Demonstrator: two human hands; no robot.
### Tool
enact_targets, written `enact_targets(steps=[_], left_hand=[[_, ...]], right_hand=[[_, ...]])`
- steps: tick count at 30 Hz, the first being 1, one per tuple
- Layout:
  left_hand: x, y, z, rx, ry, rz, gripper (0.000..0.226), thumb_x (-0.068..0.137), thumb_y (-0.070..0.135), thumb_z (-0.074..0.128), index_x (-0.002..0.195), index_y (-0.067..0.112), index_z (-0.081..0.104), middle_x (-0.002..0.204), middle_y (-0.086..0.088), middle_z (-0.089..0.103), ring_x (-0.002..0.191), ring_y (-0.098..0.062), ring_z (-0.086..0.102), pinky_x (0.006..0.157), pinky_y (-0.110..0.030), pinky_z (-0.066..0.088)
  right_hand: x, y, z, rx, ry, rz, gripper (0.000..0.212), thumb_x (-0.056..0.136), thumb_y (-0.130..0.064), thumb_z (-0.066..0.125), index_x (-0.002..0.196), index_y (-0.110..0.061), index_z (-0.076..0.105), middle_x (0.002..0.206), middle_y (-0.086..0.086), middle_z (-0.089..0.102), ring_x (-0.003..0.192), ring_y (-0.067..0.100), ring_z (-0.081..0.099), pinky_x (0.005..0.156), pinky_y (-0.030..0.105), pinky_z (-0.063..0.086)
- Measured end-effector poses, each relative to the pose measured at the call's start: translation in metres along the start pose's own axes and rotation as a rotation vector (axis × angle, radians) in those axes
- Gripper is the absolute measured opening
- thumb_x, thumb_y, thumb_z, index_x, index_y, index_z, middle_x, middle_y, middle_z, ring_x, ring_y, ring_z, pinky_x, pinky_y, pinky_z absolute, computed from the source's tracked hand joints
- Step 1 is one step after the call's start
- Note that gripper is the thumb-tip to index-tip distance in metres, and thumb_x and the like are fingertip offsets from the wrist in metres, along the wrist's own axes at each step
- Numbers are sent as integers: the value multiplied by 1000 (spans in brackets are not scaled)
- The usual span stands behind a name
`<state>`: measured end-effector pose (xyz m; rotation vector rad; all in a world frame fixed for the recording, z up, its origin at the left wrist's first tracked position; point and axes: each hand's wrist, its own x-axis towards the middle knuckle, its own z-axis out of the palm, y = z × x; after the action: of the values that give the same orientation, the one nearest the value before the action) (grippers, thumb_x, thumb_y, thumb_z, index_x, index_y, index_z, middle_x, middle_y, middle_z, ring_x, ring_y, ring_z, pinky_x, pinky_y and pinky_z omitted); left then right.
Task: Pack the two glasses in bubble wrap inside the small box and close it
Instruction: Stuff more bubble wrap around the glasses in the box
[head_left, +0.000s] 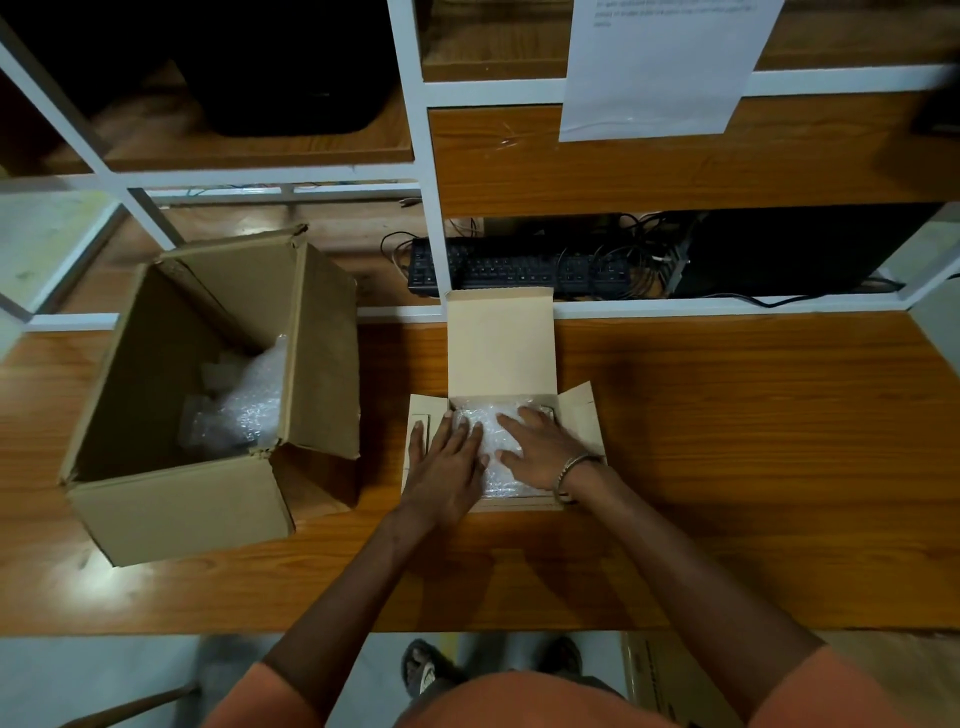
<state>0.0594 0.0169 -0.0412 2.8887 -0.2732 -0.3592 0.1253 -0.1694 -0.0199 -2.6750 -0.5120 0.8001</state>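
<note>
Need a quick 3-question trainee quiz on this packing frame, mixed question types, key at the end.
1. True or false: the small tan cardboard box has its lid flap shut.
2. What do the left hand and right hand press on?
A) clear bubble wrap
B) black keyboard
C) white paper sheet
3. Fill in: the large brown cardboard box on the wooden table stands to the person's ____ of the small one.

Key: 1 false; 2 A; 3 left.
</note>
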Motion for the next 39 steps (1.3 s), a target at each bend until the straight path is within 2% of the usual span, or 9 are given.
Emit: enact_targets(steps=[4, 9, 16, 21, 24, 28, 32, 37, 39], left_hand=[[-5, -4, -23, -233, 94, -3, 78, 95, 40, 20, 168, 16, 13, 176, -4, 11, 163, -18, 4, 129, -57, 3], [-20, -7, -59, -411, 290, 14, 66, 97, 25, 39, 163, 22, 35, 171, -4, 30, 160, -19, 19, 128, -52, 19], [-60, -32, -136, -497, 591, -51, 36, 106, 24, 54, 141, 24, 63, 149, 5, 57, 133, -7, 53, 107, -28, 46], [-100, -97, -168, -377, 789, -186, 26, 102, 21, 63, 126, 18, 72, 124, -2, 72, 111, -17, 68, 90, -38, 58], [-122, -146, -184, -200, 783, -309, 31, 94, 20, 64, 122, 12, 72, 118, -12, 72, 102, -33, 68, 84, -41, 54], [-145, -217, -198, -3, 690, -501, 60, 83, 28, 55, 139, 8, 59, 132, -21, 64, 110, -45, 63, 89, -53, 53], [-160, -245, -189, -97, 630, -489, 59, 86, 31, 47, 138, 7, 60, 125, -21, 68, 102, -43, 69, 79, -54, 59], [-162, -239, -187, -245, 725, -444, 64, 82, 20, 54, 146, 15, 61, 131, -11, 73, 103, -32, 74, 81, -47, 63], [-161, -240, -184, -252, 737, -435, 61, 87, 17, 56, 148, 16, 59, 136, -9, 70, 104, -29, 74, 82, -44, 64]], right_hand=[[-10, 4, -36, 137, 63, -45, 58, 105, -31, 53, 159, -28, 33, 165, 5, 33, 151, 24, 32, 120, 36, 30], [-16, -15, -71, 174, 264, -29, 49, 102, -34, 57, 151, -30, 47, 142, 3, 60, 124, 23, 60, 99, 36, 51], [-5, -112, -122, -39, 560, -60, 34, 95, -42, 60, 123, -26, 70, 113, 4, 74, 102, 27, 68, 82, 38, 58], [11, -213, -135, -1, 563, -379, 26, 95, -40, 58, 111, -26, 73, 100, 0, 74, 90, 20, 69, 80, 40, 60], [28, -273, -127, -27, 516, -556, 29, 93, -41, 58, 116, -28, 72, 102, -3, 74, 91, 17, 68, 79, 36, 58], [63, -339, -100, -225, 250, -692, 29, 91, -36, 66, 117, -24, 72, 111, 1, 71, 102, 22, 66, 76, 32, 51], [108, -375, -56, -576, 21, -674, 38, 88, -31, 68, 124, -17, 69, 120, 10, 71, 109, 30, 67, 85, 39, 58], [158, -403, -13, -936, -92, -741, 74, 78, -69, 71, 132, -19, 66, 128, 10, 68, 113, 30, 65, 92, 42, 58], [172, -409, 2, -1025, -90, -741, 70, 84, -70, 62, 134, -21, 66, 134, 10, 65, 120, 30, 62, 99, 41, 53]])
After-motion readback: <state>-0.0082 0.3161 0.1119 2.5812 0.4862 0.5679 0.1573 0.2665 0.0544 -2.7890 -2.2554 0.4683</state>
